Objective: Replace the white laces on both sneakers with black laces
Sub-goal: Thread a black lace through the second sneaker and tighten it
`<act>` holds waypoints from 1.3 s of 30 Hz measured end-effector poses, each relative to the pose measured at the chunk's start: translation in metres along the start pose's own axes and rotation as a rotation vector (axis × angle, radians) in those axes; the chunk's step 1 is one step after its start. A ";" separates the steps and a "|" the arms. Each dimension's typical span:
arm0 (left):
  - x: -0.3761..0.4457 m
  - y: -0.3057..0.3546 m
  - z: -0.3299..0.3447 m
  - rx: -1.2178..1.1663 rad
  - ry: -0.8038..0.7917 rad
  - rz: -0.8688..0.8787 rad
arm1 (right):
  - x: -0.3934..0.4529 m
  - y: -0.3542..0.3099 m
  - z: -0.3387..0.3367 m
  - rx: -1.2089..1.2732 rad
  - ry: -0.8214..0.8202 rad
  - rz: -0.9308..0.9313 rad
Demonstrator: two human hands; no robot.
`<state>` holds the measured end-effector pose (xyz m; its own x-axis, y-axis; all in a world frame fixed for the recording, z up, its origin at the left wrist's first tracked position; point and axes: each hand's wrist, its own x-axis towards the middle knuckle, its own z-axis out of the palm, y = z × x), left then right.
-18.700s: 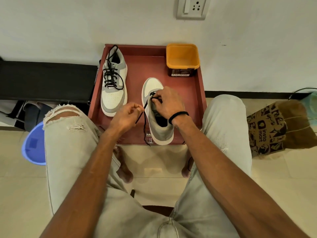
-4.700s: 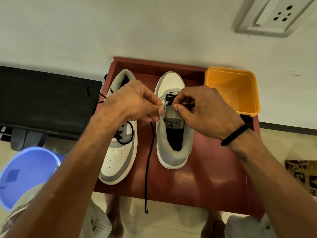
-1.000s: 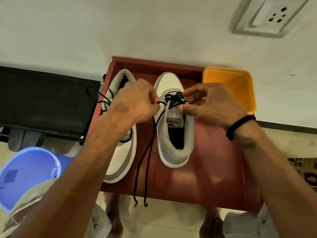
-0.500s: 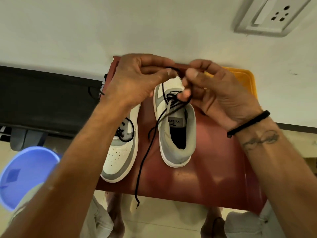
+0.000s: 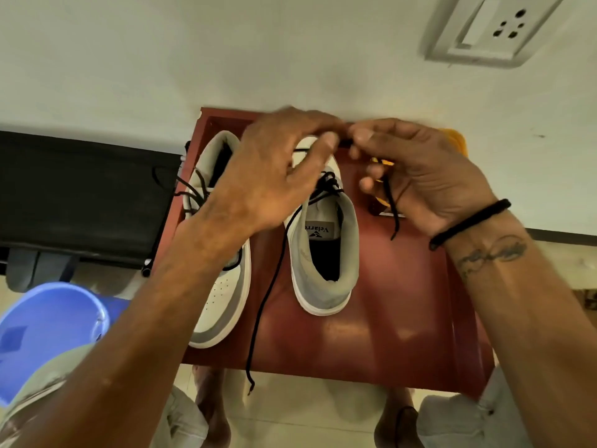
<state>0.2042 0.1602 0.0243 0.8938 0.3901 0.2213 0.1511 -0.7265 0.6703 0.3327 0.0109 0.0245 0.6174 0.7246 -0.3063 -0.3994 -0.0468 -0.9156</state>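
Both arms reach forward. The left hand (image 5: 271, 176) and right hand (image 5: 416, 176) are held up close together, fingertips almost touching (each pinching something thin).

The right-hand sneaker (image 5: 323, 253), white with grey suede around its collar, stands upright on the red desk (image 5: 387, 318) with its heel toward the viewer and its toe toward the wall, a printed label showing on the insole. Its black lace (image 5: 268, 286) is threaded only through the eyelets nearest the toe; one end trails down the desk and hangs past the front edge, the other dangles by the yellow tub. Just beside it on the left stands the other sneaker (image 5: 226, 292), same colours, toe toward the viewer, already laced in black.
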 end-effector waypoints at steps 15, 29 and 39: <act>0.001 -0.013 0.000 0.156 0.001 -0.089 | 0.002 0.003 -0.010 -0.243 0.004 0.000; -0.001 -0.006 0.002 0.017 -0.067 -0.062 | 0.004 0.012 -0.007 -0.482 -0.078 -0.097; -0.001 -0.008 0.009 0.144 -0.086 -0.068 | 0.007 0.015 -0.012 -0.794 0.040 -0.170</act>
<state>0.2059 0.1607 0.0128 0.9114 0.3957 0.1130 0.2659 -0.7759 0.5720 0.3388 0.0069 0.0052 0.6559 0.7414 -0.1419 0.2924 -0.4228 -0.8578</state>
